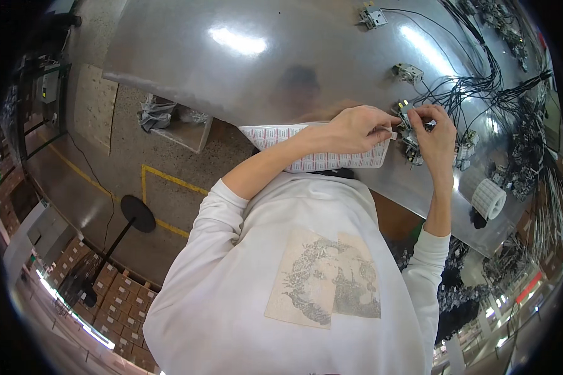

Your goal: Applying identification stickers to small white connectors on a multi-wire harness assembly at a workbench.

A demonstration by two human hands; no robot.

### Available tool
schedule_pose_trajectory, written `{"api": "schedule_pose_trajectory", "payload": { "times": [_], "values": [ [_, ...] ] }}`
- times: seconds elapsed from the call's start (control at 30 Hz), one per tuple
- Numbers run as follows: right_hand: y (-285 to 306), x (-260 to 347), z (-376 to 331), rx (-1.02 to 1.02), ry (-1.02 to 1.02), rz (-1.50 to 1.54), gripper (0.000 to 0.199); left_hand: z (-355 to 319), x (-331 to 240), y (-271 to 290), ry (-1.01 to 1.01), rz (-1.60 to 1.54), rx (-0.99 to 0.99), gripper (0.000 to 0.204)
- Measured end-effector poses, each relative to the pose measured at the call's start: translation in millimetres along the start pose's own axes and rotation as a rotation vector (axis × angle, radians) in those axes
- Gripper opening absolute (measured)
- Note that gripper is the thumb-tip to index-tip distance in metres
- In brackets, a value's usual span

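Note:
A sheet of small printed labels (331,162) hangs over the table's near edge, in front of my body. Above it my left hand (360,128) is closed in a pinch, with a small white label (392,135) at its fingertips. My right hand (436,132) grips a small metal latch-like part (405,112) with yellow bits on top, thumb and fingers around it. The left index fingertip reaches up to that part. More such metal parts with cables (411,153) lie just beneath and beside my right hand.
A shiny metal table (187,47) spreads ahead. Black cables (466,87) with more metal parts (408,73) tangle at the right. A label roll (488,199) stands near the right edge. On the floor at left are a bin (194,134) with grey material and a round-based stand (137,214).

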State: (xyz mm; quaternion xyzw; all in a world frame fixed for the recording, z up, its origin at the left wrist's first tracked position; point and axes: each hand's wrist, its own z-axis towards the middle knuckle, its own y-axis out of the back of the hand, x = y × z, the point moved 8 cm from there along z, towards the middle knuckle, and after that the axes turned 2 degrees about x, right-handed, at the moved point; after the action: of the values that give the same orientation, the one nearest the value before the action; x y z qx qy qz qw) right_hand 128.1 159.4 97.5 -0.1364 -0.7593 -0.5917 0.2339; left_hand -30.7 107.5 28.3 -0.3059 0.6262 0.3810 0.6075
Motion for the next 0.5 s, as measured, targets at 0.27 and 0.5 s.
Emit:
{"api": "schedule_pose_trajectory", "payload": {
  "times": [0.27, 0.5],
  "values": [
    [6.0, -4.3, 6.0, 0.059, -0.019, -0.018, 0.025, -0.9, 2.0, -1.3, 0.014, -0.002, 0.004, 0.027],
    [2.7, -2.2, 7.4, 0.065, -0.004, -0.036, 0.025, -1.6, 0.8, 0.5, 0.009, -0.008, -0.024, 0.017]
  ]
}}
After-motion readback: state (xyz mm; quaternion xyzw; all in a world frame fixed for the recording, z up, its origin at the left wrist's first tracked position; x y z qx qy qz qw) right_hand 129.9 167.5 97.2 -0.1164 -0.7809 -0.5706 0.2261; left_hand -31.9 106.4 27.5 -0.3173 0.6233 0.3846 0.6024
